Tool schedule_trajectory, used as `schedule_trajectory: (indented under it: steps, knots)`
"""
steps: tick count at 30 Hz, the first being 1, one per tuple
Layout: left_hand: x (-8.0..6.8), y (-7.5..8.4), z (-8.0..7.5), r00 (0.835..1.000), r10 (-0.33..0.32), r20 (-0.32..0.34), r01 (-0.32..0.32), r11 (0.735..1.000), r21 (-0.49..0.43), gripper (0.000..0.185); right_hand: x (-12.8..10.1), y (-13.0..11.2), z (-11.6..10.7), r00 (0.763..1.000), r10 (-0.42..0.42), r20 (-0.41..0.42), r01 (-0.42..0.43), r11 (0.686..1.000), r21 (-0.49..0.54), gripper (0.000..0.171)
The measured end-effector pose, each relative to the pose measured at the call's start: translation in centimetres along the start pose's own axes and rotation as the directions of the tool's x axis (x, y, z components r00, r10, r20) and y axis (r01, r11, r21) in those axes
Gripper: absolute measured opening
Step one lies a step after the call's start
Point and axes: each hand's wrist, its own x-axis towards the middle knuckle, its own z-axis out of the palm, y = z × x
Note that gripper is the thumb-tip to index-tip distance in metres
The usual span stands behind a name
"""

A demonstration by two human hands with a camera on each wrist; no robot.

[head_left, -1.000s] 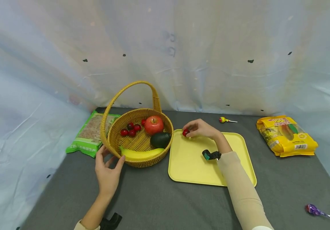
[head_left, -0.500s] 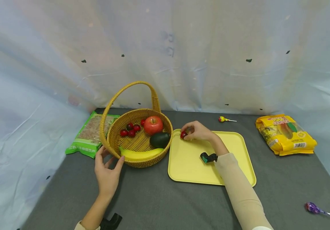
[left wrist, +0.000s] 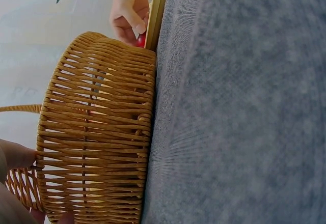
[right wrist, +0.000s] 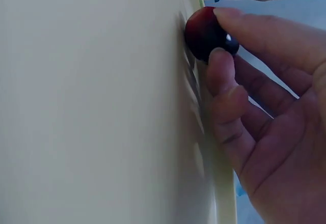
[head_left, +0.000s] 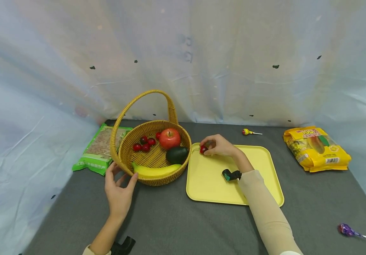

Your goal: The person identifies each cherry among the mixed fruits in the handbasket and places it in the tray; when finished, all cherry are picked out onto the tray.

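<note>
A yellow wicker basket (head_left: 152,182) with a tall handle stands at left centre. In it lie a banana (head_left: 157,171), an apple (head_left: 170,139), an avocado (head_left: 177,155) and several cherries (head_left: 146,147). My left hand (head_left: 119,194) grips the basket's near-left rim between thumb and fingers. Over the far-left corner of a yellow tray (head_left: 211,184), my right hand (head_left: 220,146) pinches a dark red cherry (right wrist: 204,33) between thumb and fingertips. The right wrist view has the cherry close to the tray's surface.
Behind the basket's left side lies a green bag (head_left: 98,148). A yellow snack bag (head_left: 316,150) is at the right. One lollipop (head_left: 246,132) lies beyond the tray, and a purple lollipop (head_left: 347,230) sits at the front right. A plastic sheet (head_left: 202,71) hangs behind the table.
My right hand has shifted slightly left with the cherry near the tray's corner, then held nearly still. The left hand and basket keep their place.
</note>
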Motion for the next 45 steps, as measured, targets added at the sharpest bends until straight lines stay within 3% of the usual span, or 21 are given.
schedule_trajectory:
  steps: [8, 13, 19, 22, 28, 35, 41, 45]
  knots:
    - [-0.1, -0.2, 0.2, 1.0, 0.002, -0.003, -0.002, 1.0, 0.017, 0.072, -0.2, -0.8, -0.8, 0.998, -0.054, -0.043, 0.054, 0.999, -0.009, 0.032]
    - [0.0, 0.1, 0.3, 1.0, 0.024, -0.014, -0.023, 0.999, 0.031, 0.071, 1.5, -4.3, -0.8, 0.983, -0.162, -0.083, 0.162, 0.987, -0.006, 0.031]
    - [0.2, 2.5, 0.3, 1.0, -0.004, 0.003, 0.004, 0.999, 0.041, 0.067, 6.0, -10.2, 1.5, 0.961, -0.276, 0.018, 0.275, 0.96, 0.058, 0.035]
    - [0.2, 2.4, 0.2, 1.0, 0.005, 0.005, -0.005, 0.999, 0.042, 0.067, 8.7, -12.5, 3.5, 0.949, -0.299, 0.097, 0.29, 0.953, 0.091, 0.038]
    - [0.0, -0.1, -0.2, 1.0, 0.006, 0.009, -0.007, 0.999, 0.037, 0.069, 13.0, -14.1, 8.4, 0.941, -0.234, 0.243, 0.21, 0.97, 0.12, 0.045]
    - [-0.2, 0.8, 0.1, 1.0, -0.009, 0.009, 0.009, 0.998, 0.055, 0.069, 14.9, -13.5, 12.2, 0.938, -0.173, 0.299, 0.15, 0.984, 0.096, 0.047]
    - [-0.2, 2.3, 0.5, 1.0, 0.011, 0.015, -0.012, 0.998, 0.055, 0.066, 15.0, -13.2, 13.3, 0.942, -0.14, 0.304, 0.13, 0.99, 0.053, 0.046]
    - [-0.1, 1.5, 0.5, 1.0, 0.006, 0.017, -0.007, 0.999, 0.054, 0.067, 15.1, -12.9, 13.4, 0.945, -0.107, 0.308, 0.107, 0.994, 0.017, 0.045]
